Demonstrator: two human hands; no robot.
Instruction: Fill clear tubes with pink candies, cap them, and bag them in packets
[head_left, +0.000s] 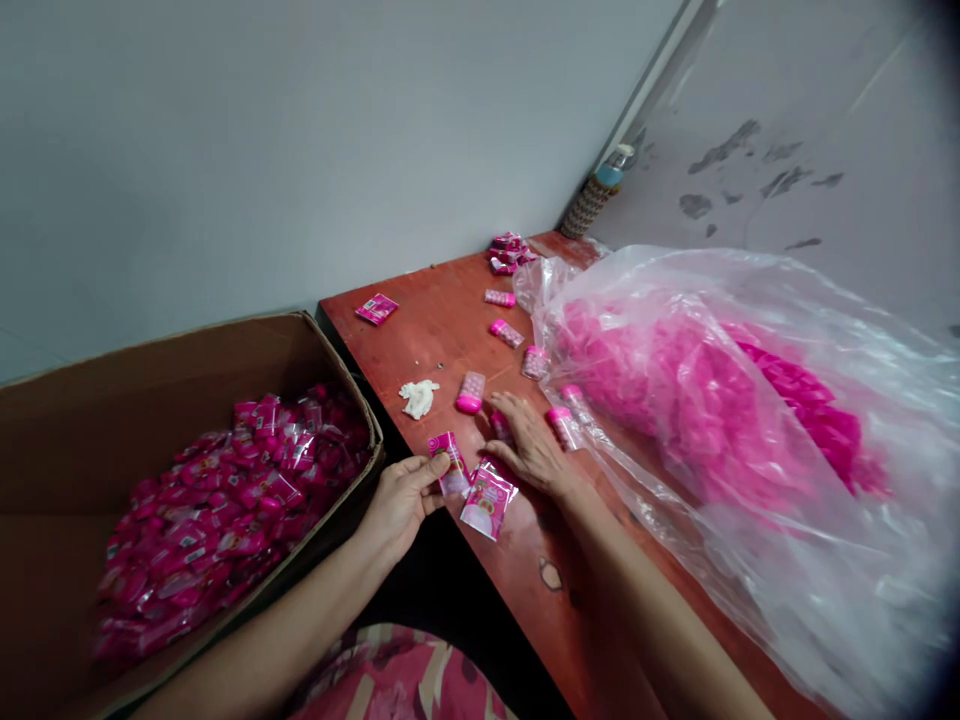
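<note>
Between the thumb and fingers of my left hand [409,495] is a small pink printed sachet [448,462], held upright at the table's edge. A second pink sachet [488,502] lies flat just right of it. My right hand [531,445] rests low over the table, its thumb and fingers around a small pink bottle [502,428], which they partly cover. Close by lie a clear bottle with a pink cap [471,392] and another such bottle [564,427], both showing pale beads inside.
A cardboard box [341,375] full of pink sachets stands left of the red table [420,330]. A large clear plastic bag [712,400] of pink pieces covers the right side. Crumpled white tissue [418,398], a stack of sachets [510,253] and a patterned bottle [598,192] are farther back.
</note>
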